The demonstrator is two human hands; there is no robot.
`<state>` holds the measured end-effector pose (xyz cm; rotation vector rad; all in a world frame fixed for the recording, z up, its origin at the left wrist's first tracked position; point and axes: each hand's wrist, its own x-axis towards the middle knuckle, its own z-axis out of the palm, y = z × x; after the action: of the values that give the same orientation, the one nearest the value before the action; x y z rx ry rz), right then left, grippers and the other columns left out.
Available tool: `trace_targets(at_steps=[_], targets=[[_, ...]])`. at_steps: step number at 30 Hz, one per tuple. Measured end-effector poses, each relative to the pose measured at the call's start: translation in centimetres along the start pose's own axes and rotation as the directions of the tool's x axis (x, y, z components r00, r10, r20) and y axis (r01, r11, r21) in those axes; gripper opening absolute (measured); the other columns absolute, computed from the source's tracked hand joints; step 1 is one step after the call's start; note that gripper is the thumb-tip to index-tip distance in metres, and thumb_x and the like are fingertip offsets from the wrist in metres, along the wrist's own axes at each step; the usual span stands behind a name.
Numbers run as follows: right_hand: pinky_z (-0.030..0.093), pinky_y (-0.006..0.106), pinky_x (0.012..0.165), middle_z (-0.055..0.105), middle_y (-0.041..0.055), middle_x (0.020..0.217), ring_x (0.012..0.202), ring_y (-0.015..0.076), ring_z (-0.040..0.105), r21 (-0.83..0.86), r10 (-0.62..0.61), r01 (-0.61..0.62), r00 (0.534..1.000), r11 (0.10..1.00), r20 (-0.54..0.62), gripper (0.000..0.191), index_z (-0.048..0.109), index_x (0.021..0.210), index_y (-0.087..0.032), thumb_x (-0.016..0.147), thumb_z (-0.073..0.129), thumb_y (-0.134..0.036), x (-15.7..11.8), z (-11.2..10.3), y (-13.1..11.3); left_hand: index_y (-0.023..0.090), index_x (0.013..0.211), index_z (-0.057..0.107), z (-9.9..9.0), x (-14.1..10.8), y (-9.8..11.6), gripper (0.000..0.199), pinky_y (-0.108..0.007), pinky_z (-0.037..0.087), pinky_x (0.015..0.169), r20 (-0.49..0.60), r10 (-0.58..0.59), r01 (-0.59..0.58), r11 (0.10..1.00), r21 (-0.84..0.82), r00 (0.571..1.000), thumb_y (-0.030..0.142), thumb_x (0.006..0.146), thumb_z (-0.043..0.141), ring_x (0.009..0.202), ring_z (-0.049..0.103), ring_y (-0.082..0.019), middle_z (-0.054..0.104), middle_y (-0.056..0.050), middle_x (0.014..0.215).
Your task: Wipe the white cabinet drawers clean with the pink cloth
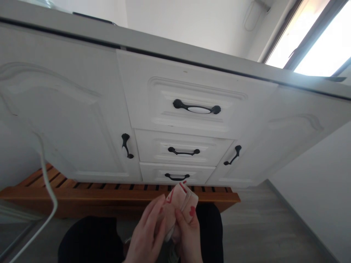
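Note:
A folded pinkish-white cloth point(175, 204) with red trim and a red heart-like mark is between my two hands, low in the middle of the head view. My right hand point(189, 233) grips it from the right, thumb lying across its front. On the other side, the fingers of my left hand point(149, 226) are bent around the cloth's left edge. Part of the cloth and the undersides of my fingers are hidden. Both hands are above my lap, between my dark-clothed knees.
A white cabinet point(153, 117) with dark-handled drawers and doors stands in front of me. At its foot is a slatted wooden bench point(131, 195). A white cable point(48, 182) hangs at the left. A bright window point(323, 36) is at upper right.

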<state>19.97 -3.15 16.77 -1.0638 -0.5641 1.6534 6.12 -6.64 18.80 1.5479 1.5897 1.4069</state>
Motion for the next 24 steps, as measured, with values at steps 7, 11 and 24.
trace_targets(at_steps=[7, 11, 24], targets=[[0.058, 0.042, 0.089, 0.076, 0.0124, 0.112, 0.102, 0.0307, 0.073, 0.085, 0.032, -0.028, 0.998, 0.996, -0.051, 0.079, 0.056, 0.129, -0.015, 0.063, 0.09, -0.043, 0.3, 0.1, -0.5, 0.019, 0.132, 0.058, -0.8, 1.9, -0.9, 0.064, -0.05, 0.05, 0.103, 0.258, -0.296, 0.36, 0.899, -0.251, 0.919, 0.052, 0.078, 0.067, 0.122, 0.057, -0.033, 0.061, -0.014, 0.132], [0.058, 0.035, 0.078, 0.078, 0.0072, 0.097, 0.09, 0.0261, 0.073, 0.077, 0.012, 0.001, 0.987, 0.997, -0.162, 0.065, 0.063, 0.114, -0.018, 0.061, 0.09, -0.044, 0.5, 0.3, 1.3, 0.021, 0.124, 0.062, 0.4, 0.7, -2.5, 0.046, -0.043, 0.053, 0.099, 0.259, -0.244, 0.302, 0.928, -0.217, 0.935, 0.037, 0.08, 0.065, 0.113, 0.063, -0.028, 0.067, -0.01, 0.122], [0.06, 0.036, 0.073, 0.074, 0.0091, 0.111, 0.102, 0.0243, 0.071, 0.18, 0.145, -0.165, 0.982, 0.97, 0.117, 0.045, 0.07, 0.11, -0.023, 0.086, 0.064, -0.061, -0.3, 0.2, 0.0, 0.027, 0.132, 0.06, 0.9, 0.7, -2.6, 0.041, -0.026, 0.055, 0.084, 0.348, 0.646, -0.658, 0.327, 0.678, 0.68, 0.018, 0.094, 0.047, 0.104, 0.065, -0.018, 0.072, -0.001, 0.118]])
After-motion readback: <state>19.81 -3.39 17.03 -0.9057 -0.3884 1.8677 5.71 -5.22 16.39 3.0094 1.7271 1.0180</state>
